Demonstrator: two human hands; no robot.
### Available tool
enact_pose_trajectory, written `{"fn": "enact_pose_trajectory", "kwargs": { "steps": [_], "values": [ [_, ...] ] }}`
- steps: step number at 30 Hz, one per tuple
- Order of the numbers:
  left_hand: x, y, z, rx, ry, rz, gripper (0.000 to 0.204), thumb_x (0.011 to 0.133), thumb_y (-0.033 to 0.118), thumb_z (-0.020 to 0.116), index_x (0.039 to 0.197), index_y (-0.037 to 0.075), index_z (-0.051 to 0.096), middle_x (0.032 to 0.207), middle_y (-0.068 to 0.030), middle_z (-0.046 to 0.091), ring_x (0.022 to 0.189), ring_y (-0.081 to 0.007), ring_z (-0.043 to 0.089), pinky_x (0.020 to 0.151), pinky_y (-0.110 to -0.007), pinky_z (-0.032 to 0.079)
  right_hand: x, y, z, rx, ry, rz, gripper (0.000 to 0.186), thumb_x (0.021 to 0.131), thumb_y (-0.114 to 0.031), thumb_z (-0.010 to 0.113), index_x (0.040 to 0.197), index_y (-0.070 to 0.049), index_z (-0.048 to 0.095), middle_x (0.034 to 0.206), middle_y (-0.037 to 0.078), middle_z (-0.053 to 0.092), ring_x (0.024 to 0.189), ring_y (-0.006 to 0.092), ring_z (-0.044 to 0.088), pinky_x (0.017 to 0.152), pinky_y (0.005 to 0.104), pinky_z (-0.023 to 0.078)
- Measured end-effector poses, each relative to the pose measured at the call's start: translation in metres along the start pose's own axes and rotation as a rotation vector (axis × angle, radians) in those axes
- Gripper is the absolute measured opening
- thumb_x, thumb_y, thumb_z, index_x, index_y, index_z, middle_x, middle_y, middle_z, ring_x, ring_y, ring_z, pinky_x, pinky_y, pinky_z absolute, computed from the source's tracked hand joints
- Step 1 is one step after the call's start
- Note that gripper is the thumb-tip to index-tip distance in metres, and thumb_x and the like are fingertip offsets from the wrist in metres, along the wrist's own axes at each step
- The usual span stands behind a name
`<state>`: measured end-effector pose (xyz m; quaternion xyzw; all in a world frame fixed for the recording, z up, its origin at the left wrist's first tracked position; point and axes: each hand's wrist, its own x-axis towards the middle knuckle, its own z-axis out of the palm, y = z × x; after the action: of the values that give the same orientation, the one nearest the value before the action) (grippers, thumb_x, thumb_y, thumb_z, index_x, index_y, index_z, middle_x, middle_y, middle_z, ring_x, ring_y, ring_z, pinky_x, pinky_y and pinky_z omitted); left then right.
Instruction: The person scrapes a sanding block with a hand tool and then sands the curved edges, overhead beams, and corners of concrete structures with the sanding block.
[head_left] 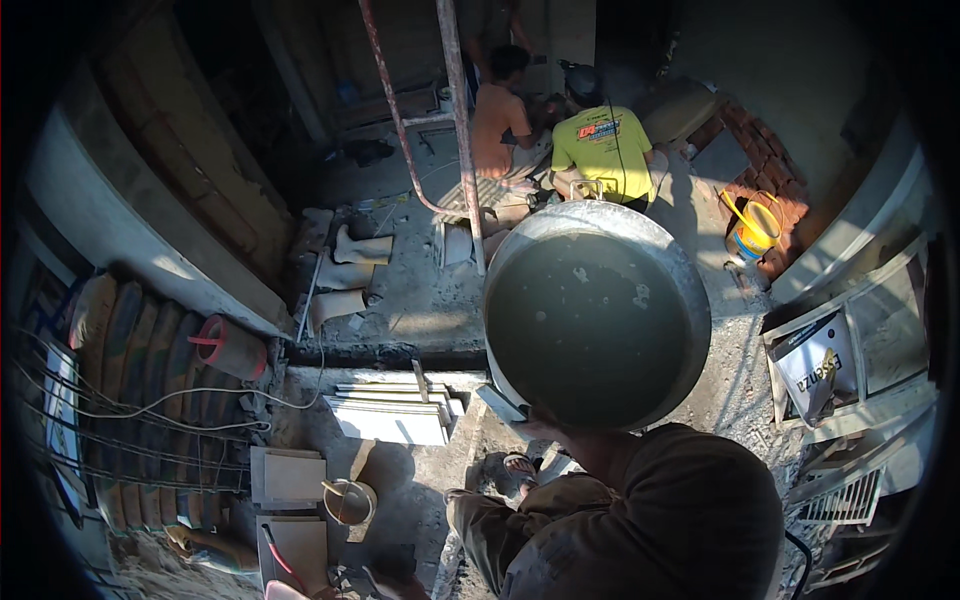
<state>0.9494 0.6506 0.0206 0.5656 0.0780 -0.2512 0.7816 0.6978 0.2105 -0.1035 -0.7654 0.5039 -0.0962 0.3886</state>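
A wide round metal tub (504, 345) full of murky grey-green water (600, 320) stands in front of me. From the lower right my dark-sleeved right arm (605, 450) reaches to the tub's near left rim. My right hand (545, 427) is in shadow at that rim, its fingers mostly hidden. A pale, flat, straight-edged piece (503, 404) sticks out beside the hand; whether I grip it is unclear. Below lie my brown trouser leg (490, 530) and a sandalled foot (520, 466). My left hand is outside the picture.
Stacked white tiles (390, 415), a small bucket (350, 502) and a red bucket (232, 347) stand left. Beyond the tub crouch people in orange (493, 130) and yellow-green (605, 150) shirts, near a metal frame (458, 120). Right are a yellow bucket (755, 228) and bricks (765, 160).
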Motion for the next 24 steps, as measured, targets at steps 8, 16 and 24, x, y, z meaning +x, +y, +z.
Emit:
{"fn": "enact_pose_trajectory", "kwargs": {
  "steps": [8, 16, 24],
  "values": [
    [0.117, 0.053, 0.032, 0.426, -0.056, 0.056, 0.059, 0.101, 0.05, 0.045, 0.131, 0.0, 0.054, 0.115, -0.0113, 0.063, 0.1, -0.0246, 0.064, 0.085, -0.036, 0.054, -0.009, 0.008, 0.004, -0.291, -0.137, 0.059, 0.066, 0.072, -0.056, 0.071, 0.125, -0.019, 0.067, 0.145, 0.019, 0.045, 0.135, 0.0405, 0.039, 0.112, 0.0502, 0.033],
    [0.165, 0.164, 0.106, 0.113, -0.107, -0.071, 0.057, 0.102, 0.047, 0.044, 0.133, 0.001, 0.054, 0.119, -0.0112, 0.064, 0.103, -0.0239, 0.065, 0.088, -0.039, 0.056, -0.02, -0.001, 0.0, -0.275, -0.1, 0.114, 0.061, 0.073, -0.046, 0.078, 0.118, -0.006, 0.068, 0.141, 0.017, 0.048, 0.133, 0.0378, 0.041, 0.109, 0.048, 0.037],
    [0.17, 0.175, 0.15, 0.155, 0.006, -0.052, 0.054, 0.102, 0.047, 0.044, 0.132, 0.003, 0.055, 0.113, -0.0095, 0.066, 0.095, -0.0203, 0.067, 0.085, -0.033, 0.055, -0.015, 0.005, -0.016, -0.369, -0.053, 0.058, 0.056, 0.074, -0.047, 0.076, 0.106, -0.002, 0.069, 0.134, 0.02, 0.051, 0.124, 0.0383, 0.048, 0.103, 0.0496, 0.041]
  ]
}}
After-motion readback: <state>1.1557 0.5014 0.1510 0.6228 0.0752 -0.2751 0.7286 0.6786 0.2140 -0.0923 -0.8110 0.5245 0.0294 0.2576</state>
